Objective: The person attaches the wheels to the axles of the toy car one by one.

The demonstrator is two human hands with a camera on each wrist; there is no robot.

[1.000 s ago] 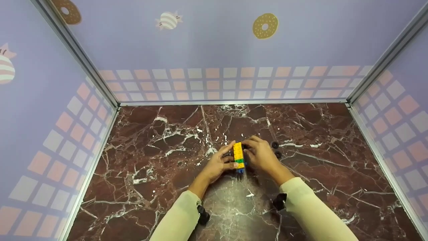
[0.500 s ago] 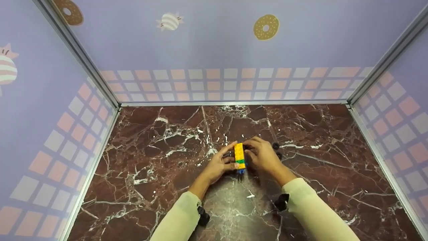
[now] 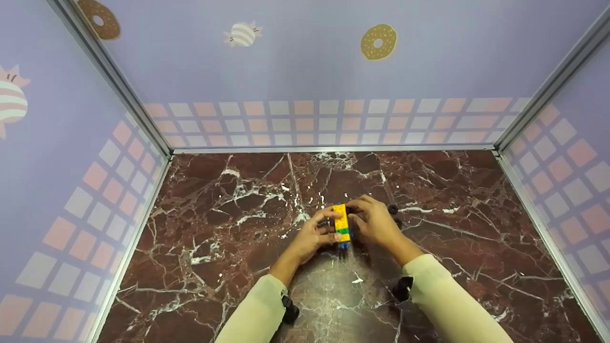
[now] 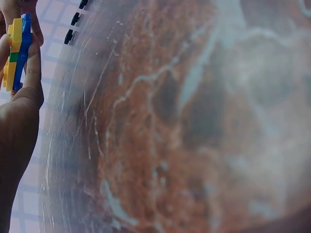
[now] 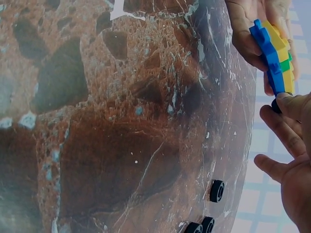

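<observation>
Marble top (image 3: pixel 214 247), mid, nr back edge; L hand (image 3: pixel 312 236) & R hand (image 3: pixel 376 224) both pinch brick stack (image 3: pixel 341 224); prob light, stiff, snap-apart; best held by long sides; wheels (image 5: pixel 216 191) nearby.

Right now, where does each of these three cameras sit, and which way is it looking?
Head: worn high, facing forward and down at the marble tabletop; both sleeves, the left hand and the right hand show, holding a brick stack.
Left wrist: close above the tabletop, looking along it; the left hand's fingers grip the brick stack.
Right wrist: low over the tabletop; the right hand shows, with small black wheels lying nearby.
Shared: all three views show the yellow, green and blue brick stack.
</observation>
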